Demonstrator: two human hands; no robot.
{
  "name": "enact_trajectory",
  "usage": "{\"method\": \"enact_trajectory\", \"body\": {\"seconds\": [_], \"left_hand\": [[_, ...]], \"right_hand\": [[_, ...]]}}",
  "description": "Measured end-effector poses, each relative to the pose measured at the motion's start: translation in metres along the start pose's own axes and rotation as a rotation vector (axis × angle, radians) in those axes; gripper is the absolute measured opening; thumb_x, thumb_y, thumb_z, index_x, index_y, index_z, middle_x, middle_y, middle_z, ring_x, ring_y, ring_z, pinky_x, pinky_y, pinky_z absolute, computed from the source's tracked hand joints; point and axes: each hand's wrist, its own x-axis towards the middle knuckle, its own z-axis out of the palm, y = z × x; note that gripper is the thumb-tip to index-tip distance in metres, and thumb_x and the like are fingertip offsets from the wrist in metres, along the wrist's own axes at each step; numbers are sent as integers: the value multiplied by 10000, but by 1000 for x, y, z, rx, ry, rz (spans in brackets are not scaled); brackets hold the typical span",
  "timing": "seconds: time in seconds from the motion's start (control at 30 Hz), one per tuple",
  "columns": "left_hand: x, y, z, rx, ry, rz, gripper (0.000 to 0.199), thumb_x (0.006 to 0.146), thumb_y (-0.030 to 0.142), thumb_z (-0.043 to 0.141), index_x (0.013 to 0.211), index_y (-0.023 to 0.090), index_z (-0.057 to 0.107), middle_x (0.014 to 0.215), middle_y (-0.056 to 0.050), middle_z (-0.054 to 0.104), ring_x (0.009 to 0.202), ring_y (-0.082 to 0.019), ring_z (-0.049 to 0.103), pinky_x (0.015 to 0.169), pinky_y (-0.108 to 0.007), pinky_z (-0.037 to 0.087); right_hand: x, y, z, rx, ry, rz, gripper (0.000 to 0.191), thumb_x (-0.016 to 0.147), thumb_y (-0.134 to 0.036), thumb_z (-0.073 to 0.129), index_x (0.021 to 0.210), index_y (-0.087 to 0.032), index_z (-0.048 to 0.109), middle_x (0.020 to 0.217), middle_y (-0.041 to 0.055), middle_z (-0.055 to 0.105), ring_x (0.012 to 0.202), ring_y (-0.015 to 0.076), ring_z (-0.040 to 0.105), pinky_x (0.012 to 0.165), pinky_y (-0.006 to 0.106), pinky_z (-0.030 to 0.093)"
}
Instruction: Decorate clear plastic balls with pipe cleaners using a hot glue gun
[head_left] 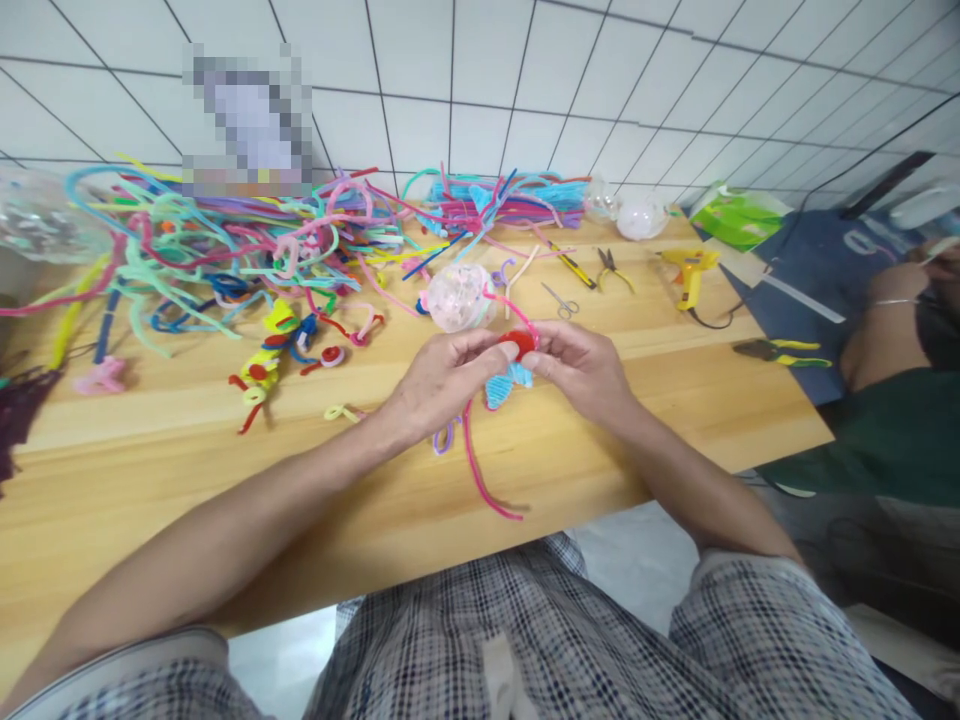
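Between my two hands is a red coil of pipe cleaner (pixel 517 345), held over the middle of the table. My left hand (pixel 457 370) pinches its left side with thumb and fingers. On the other side, my right hand (pixel 574 365) grips the coil's edge and a pink pipe cleaner (pixel 514 305) that curves up from it. A light blue piece of coiled pipe cleaner (pixel 499 390) shows just below the fingers. One long pink-red pipe cleaner (pixel 472 455) trails down onto the wood. Right behind my hands sits a clear ball with bits inside (pixel 457 297).
Heaps of coloured pipe cleaners (pixel 247 240) lie along the tiled wall. A yellow pipe-cleaner figure (pixel 270 350) lies left. Small scissors (pixel 562 302), pliers (pixel 613 272), a yellow glue gun (pixel 688 272) and yellow-handled cutters (pixel 780 352) are on the right. Another person's arm (pixel 889 320) is at far right.
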Motion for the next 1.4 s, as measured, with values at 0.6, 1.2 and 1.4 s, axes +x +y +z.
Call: {"method": "enact_trajectory", "body": {"seconds": [0.6,1.2,1.4], "left_hand": [[12,-15,-6,-175,-17,-162,525,712,501,995,1009,177,707,946,-19,741,779,-148,649,712,-278,506],[8,-12,-3,-286,-126,-106,372,801,433,990,867,179,726,780,-5,732,674,-145,683,684,-280,590],[7,-17,-3,-230,-169,-102,331,795,402,989,862,176,756,813,-21,761,714,-152,698,705,-275,564]], "right_hand": [[-2,15,13,153,-28,125,289,856,-441,929,1001,-246,773,903,6,820,837,185,769,827,332,636],[-1,7,13,37,-115,132,319,942,-517,821,903,-240,669,831,-18,681,781,163,591,735,307,465],[0,8,16,-8,-134,144,505,974,-699,780,846,-239,615,756,-34,566,714,149,497,667,306,395]]}}
